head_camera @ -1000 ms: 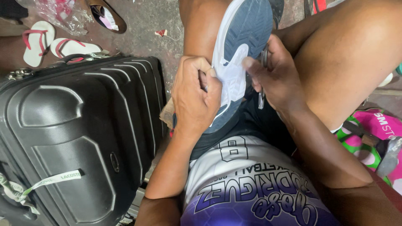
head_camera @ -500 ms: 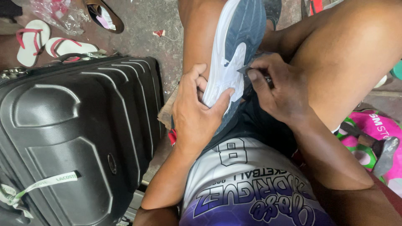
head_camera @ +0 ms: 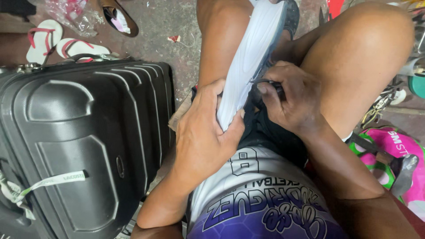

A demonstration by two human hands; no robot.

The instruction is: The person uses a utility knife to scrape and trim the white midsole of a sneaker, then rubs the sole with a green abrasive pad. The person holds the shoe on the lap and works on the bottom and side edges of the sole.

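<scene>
**Shoe turned sole-up, tool brought to the seam**

The fingers of the left hand (head_camera: 204, 132) are curled shut around the heel end of a shoe (head_camera: 252, 57), thumb on one side of the white sole, fingertips pressed into its edge. The right hand (head_camera: 290, 97) is closed on a thin dark tool (head_camera: 268, 84), pinched between thumb and forefinger; whether it is a needle, an awl or a hook I cannot tell, since the fingers cover most of it.

Compared with 1 second ago, the shoe has rolled: then the grey upper faced the camera, now the white sole does, with only a dark strip of upper showing along its right edge. The left hand has slid from the side of the shoe to clamp it from below. The right hand, which was loosely beside the shoe, has closed in so the tool's tip sits at the line where sole meets upper. That reads, in my judgement, as work on the seam being under way.

The shoe lies propped between the person's 2 bare thighs, above a printed jersey (head_camera: 256, 199). To the left stands a black suitcase (head_camera: 79, 141); beyond it lie 2 white sandals (head_camera: 53, 42) with red straps on the concrete floor (head_camera: 164, 26).
</scene>
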